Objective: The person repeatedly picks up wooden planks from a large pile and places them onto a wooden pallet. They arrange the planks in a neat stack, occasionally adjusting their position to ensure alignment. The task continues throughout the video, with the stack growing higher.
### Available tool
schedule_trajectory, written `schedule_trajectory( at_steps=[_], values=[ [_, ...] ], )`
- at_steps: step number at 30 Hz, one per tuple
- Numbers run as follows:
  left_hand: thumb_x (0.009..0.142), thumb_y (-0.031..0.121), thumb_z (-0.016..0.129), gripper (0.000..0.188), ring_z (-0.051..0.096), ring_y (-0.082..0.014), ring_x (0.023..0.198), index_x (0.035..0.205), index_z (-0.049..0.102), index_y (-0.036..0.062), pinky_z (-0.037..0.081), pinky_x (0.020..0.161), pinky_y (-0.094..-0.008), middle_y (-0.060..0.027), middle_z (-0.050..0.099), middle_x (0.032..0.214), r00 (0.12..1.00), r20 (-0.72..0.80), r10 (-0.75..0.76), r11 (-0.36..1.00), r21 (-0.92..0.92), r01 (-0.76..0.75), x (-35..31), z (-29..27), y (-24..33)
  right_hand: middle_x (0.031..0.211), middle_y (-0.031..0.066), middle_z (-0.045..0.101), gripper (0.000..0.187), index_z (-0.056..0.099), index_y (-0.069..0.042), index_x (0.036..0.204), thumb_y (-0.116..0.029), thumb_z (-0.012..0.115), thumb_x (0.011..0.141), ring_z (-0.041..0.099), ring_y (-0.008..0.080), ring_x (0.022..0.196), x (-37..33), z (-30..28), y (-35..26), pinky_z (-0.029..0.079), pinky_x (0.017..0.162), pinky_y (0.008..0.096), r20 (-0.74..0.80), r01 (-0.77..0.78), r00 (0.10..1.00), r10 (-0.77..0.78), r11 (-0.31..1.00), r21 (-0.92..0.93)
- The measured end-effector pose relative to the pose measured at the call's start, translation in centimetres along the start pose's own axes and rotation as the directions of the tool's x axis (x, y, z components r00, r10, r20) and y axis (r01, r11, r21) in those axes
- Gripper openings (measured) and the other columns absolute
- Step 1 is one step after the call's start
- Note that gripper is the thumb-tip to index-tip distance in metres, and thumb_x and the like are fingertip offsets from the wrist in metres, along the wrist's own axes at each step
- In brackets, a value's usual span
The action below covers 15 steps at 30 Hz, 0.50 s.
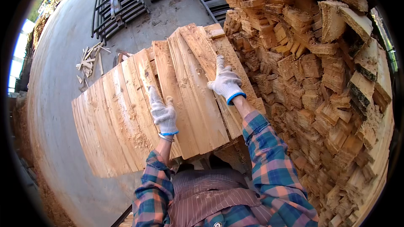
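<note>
A layer of pale, rough-sawn wooden boards (113, 117) lies side by side in front of me, with sawdust scattered over it. On its middle boards rests my left hand (163, 115), in a whitish knit glove with a blue cuff. Its fingers are stretched out and the thumb stands apart. Farther right, my right hand (227, 82), gloved alike, lies on a raised, slanting board (195, 48) with its index finger extended and thumb spread. Neither hand is visibly closed around a board. The undersides of the boards are hidden.
A tall stack of cut timber (311, 75) rises close along my right side. Dark metal racks (120, 6) stand beyond the boards on the grey concrete floor (59, 88). Loose wood scraps (89, 61) lie in a small heap at the far left.
</note>
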<state>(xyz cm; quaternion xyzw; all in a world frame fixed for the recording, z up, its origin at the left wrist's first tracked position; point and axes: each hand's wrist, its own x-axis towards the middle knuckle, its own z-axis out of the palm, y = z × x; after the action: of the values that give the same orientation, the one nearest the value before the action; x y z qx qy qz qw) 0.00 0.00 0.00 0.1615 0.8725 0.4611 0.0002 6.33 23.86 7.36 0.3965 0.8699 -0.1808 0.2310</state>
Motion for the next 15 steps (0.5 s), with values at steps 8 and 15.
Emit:
schedule_trajectory(
  at_steps=[8, 15],
  values=[
    [0.091, 0.060, 0.050, 0.083, 0.028, -0.0466, 0.139, 0.150, 0.032, 0.0038, 0.016, 0.113, -0.0597, -0.0293, 0.029, 0.152, 0.940, 0.341, -0.020, 0.611, 0.748, -0.258, -3.6, 1.8, 3.5, 0.130, 0.0161, 0.048, 0.119, -0.006, -0.019, 0.157, -0.060, 0.072, 0.077, 0.060, 0.0289, 0.106, 1.1, -1.3, 1.0, 0.053, 0.081, 0.0434, -0.054, -0.014, 0.999, 0.008, 0.993, -0.119],
    [0.090, 0.058, 0.050, 0.087, 0.028, -0.0465, 0.139, 0.147, 0.031, -0.0055, 0.017, 0.114, -0.0585, -0.0306, 0.034, 0.148, 0.867, 0.499, 0.011, 0.768, 0.551, -0.326, -1.6, 1.1, 5.8, 0.133, 0.0167, 0.048, 0.117, -0.005, -0.019, 0.157, -0.053, 0.074, 0.078, 0.058, 0.0295, 0.111, 0.7, -1.7, 1.0, 0.053, 0.085, 0.0445, -0.013, -0.067, 0.998, 0.066, 0.993, -0.097]
  ],
)
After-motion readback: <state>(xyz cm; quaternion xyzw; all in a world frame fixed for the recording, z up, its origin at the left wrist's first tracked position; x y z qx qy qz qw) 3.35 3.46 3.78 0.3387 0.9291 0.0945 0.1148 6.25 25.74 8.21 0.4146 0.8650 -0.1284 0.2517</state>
